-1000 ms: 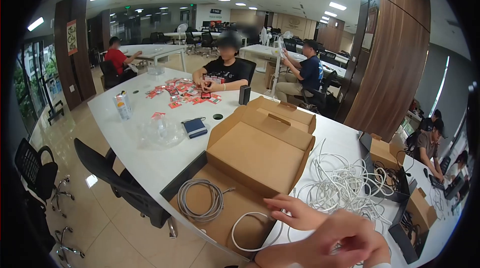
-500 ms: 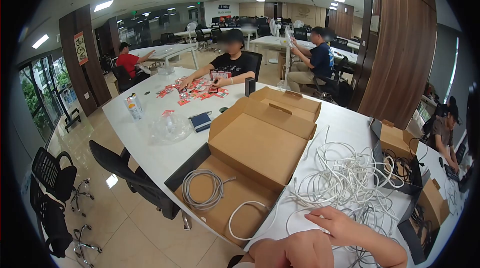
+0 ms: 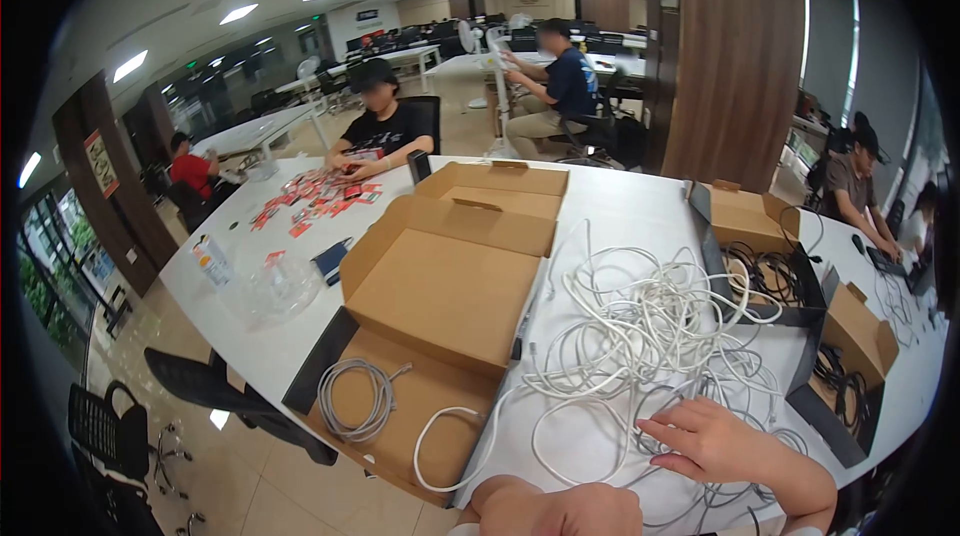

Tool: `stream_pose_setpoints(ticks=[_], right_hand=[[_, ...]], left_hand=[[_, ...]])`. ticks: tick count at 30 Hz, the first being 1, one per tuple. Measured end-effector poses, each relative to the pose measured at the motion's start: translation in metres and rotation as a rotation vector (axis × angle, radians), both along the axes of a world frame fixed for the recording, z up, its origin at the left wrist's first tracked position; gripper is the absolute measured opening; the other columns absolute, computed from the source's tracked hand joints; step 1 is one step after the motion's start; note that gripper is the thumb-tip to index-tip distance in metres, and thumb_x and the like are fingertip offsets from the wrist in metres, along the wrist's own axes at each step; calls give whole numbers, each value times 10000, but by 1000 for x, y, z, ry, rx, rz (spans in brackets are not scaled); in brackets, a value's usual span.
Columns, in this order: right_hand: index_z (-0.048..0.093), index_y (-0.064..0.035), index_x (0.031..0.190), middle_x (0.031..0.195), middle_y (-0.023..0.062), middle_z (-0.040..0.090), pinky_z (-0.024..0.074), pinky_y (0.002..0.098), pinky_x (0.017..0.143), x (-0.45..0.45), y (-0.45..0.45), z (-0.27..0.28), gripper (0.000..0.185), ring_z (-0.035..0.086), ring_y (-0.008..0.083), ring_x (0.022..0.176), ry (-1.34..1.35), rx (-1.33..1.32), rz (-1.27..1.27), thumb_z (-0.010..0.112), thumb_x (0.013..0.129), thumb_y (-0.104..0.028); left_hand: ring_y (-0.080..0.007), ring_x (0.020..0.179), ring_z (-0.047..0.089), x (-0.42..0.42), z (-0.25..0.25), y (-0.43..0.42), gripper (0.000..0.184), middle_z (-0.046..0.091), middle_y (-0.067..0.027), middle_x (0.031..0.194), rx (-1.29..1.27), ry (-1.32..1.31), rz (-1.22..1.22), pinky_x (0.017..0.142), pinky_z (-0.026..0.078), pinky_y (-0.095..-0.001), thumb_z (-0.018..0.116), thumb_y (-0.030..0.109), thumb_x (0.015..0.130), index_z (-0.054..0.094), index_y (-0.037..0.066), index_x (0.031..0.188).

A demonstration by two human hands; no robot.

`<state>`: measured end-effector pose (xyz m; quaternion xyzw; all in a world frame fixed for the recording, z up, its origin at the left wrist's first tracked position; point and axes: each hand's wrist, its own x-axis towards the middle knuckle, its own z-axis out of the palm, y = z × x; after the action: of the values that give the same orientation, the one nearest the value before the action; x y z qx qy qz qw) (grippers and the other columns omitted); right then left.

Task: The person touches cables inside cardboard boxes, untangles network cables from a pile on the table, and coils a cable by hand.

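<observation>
White cables [image 3: 655, 321] lie partly within the open cardboard box [image 3: 435, 386] and, to its right, tangled on the table [image 3: 620, 211]. Left hand [image 3: 565, 513]: finger state cannot be determined. Right hand [image 3: 715, 441]: fingers slightly spread, tangle directly beneath and beyond.

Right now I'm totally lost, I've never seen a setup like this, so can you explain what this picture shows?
There is no machine here, just a person's two bare hands. One camera, worn on that person's head, looks forward and down. On the white table lies a loose tangle of white and grey cables. Left of it, an open brown and black cardboard box contains a coiled grey cable and part of a white cable. Farther right, two smaller cardboard boxes contain black cables. The right hand is at the tangle, thumb and fingers apart; I can't tell whether it touches a cable. The left hand is cut off below, so anything in it is hidden.
</observation>
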<state>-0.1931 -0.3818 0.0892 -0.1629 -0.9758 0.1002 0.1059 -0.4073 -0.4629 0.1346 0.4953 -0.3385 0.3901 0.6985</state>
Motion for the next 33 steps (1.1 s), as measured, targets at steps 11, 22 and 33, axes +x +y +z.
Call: stream_pose_setpoints(ticks=[11,22,33], right_hand=[[537,7,1224,976,85,582,448,330,777,60,-21,18,461,573,230,898,72,65,-75,645,854,-246],[680,-27,1028,813,84,654,464,327,676,174,-100,-27,216,600,237,734,597,-356,-614,654,813,-46],[628,-19,996,993,126,591,443,387,814,209,-132,-89,259,546,308,953,314,44,-1167,667,740,-39]], left_hand=[[-118,385,406,0,15,22,188,513,-38,499,167,157,469,376,256,-263,709,-94,641,709,-43,822],[-113,338,302,87,-2,-11,216,422,-3,472,356,41,714,362,191,-273,553,15,737,684,-64,888],[-129,341,298,129,-17,-24,191,456,-33,500,-37,14,307,356,195,-290,482,36,785,653,-23,846]])
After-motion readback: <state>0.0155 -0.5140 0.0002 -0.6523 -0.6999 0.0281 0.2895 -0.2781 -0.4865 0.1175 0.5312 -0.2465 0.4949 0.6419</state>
